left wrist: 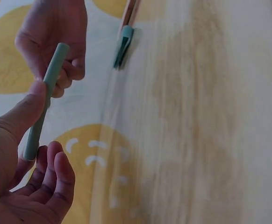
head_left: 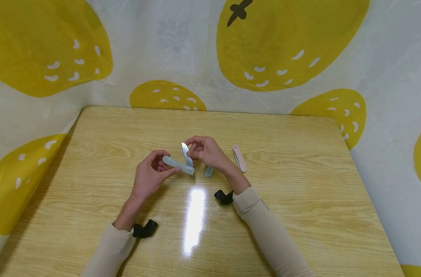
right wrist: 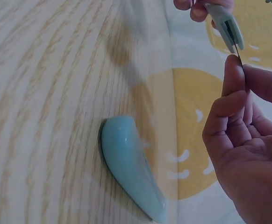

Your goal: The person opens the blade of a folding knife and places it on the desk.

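A folding knife with a pale green handle (head_left: pixel 175 164) is held over the table, its shiny blade (head_left: pixel 187 156) swung out at a steep angle to the handle. My left hand (head_left: pixel 146 179) grips the handle, thumb on one side and fingers on the other. The blade is pinched between thumb and forefinger of my right hand (head_left: pixel 210 154); in the right wrist view it shows edge-on as a thin dark line coming out of the handle slot (right wrist: pixel 230 28). Below the right hand lies a second pale blue-green piece (right wrist: pixel 129 163), partly hidden by that hand in the head view.
A pink folding knife (head_left: pixel 240 159) lies on the wooden table (head_left: pixel 300 173) to the right of the right hand. Black wrist mounts (head_left: pixel 145 229) show at both sleeves. A lemon-patterned cloth (head_left: pixel 186 50) hangs around the table's back and sides.
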Demonstrator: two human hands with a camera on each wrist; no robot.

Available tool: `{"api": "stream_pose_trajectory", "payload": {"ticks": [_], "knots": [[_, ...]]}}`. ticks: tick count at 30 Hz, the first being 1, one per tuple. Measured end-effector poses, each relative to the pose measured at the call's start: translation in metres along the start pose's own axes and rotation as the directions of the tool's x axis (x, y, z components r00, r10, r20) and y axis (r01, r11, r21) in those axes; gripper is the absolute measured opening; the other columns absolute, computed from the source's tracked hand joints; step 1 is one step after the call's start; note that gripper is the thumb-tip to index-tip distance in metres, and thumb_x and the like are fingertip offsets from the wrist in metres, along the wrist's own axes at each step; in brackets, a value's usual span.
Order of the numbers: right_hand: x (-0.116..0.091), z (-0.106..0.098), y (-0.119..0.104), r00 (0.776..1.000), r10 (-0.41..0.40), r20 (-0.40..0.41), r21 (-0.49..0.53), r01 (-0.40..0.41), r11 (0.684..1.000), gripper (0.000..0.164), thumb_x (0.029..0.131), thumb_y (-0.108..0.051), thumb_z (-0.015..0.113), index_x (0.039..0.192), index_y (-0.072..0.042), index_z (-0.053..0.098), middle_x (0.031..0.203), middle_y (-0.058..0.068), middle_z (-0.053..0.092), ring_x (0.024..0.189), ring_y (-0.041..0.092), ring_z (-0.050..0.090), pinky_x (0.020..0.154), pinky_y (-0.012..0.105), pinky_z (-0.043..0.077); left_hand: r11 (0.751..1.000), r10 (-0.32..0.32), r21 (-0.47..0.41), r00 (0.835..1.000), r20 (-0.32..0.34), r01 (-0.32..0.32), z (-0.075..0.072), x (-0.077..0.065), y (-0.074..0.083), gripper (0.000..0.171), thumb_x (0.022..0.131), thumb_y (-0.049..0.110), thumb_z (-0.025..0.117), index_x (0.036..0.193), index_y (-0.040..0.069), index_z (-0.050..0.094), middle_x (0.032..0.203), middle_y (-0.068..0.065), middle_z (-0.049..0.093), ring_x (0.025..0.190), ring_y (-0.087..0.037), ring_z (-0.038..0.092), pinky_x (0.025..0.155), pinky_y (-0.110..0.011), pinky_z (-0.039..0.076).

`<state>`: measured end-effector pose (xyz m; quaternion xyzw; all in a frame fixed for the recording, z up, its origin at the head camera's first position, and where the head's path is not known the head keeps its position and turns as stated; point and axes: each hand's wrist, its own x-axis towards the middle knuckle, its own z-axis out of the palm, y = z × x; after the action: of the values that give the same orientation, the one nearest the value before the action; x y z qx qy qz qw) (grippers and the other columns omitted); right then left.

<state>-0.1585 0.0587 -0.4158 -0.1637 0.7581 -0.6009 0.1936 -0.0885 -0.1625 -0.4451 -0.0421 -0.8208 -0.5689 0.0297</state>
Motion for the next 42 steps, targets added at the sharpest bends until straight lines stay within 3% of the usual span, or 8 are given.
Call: {"api": "stream_pose_trajectory", "payload": {"ticks": [4,11,19,24,30,37,42], "knots": [[0.0005,-0.0006,0.0010,1.000,0.010,-0.025,0.011,-0.010,1.000,0.030,0.095,0.002,0.065,0.126,0.002,0.067,0.082,0.000,0.063,0.088,0.048,0.068,0.083,0.058,0.057,1.000,-0.004,0.020,0.999,-0.043,0.005,0.0007,-0.0010,0.0015,0.049,0.078,0.009,0.092,0.118,-0.001,0.065,0.096,-0.023,0.070,0.073,-0.008,0.063,0.067,-0.013,0.054],[0.0011,-0.0018,0.0014,0.998,0.008,-0.070,0.073,-0.003,0.997,0.032,0.096,0.001,0.067,0.127,0.004,0.065,0.079,-0.001,0.063,0.076,0.023,0.068,0.083,0.054,0.058,0.996,0.069,0.063,0.991,-0.118,-0.062,0.0013,-0.0032,-0.0036,0.042,0.073,0.014,0.096,0.105,0.007,0.069,0.084,-0.017,0.069,0.066,-0.010,0.060,0.061,-0.013,0.050],[0.0032,-0.0029,0.0036,0.987,0.029,-0.158,0.126,-0.009,0.992,0.034,0.094,0.003,0.067,0.128,0.004,0.065,0.077,-0.002,0.062,0.085,0.051,0.066,0.085,0.055,0.058,0.982,0.129,0.158,0.979,-0.160,-0.104,0.0008,-0.0045,-0.0042,0.036,0.071,0.023,0.098,0.086,0.008,0.068,0.071,-0.008,0.067,0.057,-0.008,0.054,0.053,-0.015,0.044],[0.0036,-0.0028,0.0042,0.981,0.022,-0.192,0.153,0.007,0.988,0.034,0.095,0.004,0.067,0.128,0.005,0.065,0.077,-0.001,0.062,0.085,0.054,0.064,0.082,0.053,0.059,0.973,0.143,0.205,0.974,-0.174,-0.106,0.0012,-0.0047,-0.0037,0.038,0.070,0.025,0.099,0.081,0.008,0.066,0.068,-0.006,0.065,0.056,-0.009,0.053,0.051,-0.016,0.042],[0.0037,-0.0036,0.0025,0.969,0.035,-0.243,0.178,0.009,0.984,0.033,0.094,0.002,0.069,0.127,0.004,0.066,0.079,0.000,0.061,0.080,0.045,0.067,0.078,0.043,0.058,0.953,0.169,0.282,0.965,-0.203,-0.108,0.0024,-0.0046,-0.0014,0.041,0.070,0.030,0.099,0.080,0.008,0.066,0.065,-0.004,0.066,0.054,-0.006,0.053,0.050,-0.015,0.042],[0.0054,-0.0047,0.0025,0.954,0.024,-0.299,0.191,0.035,0.981,0.034,0.095,0.001,0.069,0.128,0.004,0.065,0.080,-0.001,0.064,0.070,0.020,0.070,0.074,0.034,0.058,0.938,0.231,0.313,0.943,-0.240,-0.150,0.0048,-0.0019,-0.0007,0.043,0.070,0.028,0.099,0.079,0.001,0.066,0.062,-0.006,0.067,0.052,-0.005,0.054,0.051,-0.012,0.043],[0.0064,-0.0027,0.0050,0.948,0.006,-0.317,0.210,0.064,0.976,0.034,0.094,0.002,0.069,0.128,0.005,0.064,0.079,-0.001,0.065,0.070,0.021,0.071,0.073,0.032,0.058,0.933,0.233,0.333,0.935,-0.266,-0.137,0.0051,-0.0045,-0.0002,0.044,0.070,0.030,0.099,0.077,0.002,0.066,0.062,-0.008,0.068,0.052,-0.008,0.056,0.051,-0.011,0.042]]}}
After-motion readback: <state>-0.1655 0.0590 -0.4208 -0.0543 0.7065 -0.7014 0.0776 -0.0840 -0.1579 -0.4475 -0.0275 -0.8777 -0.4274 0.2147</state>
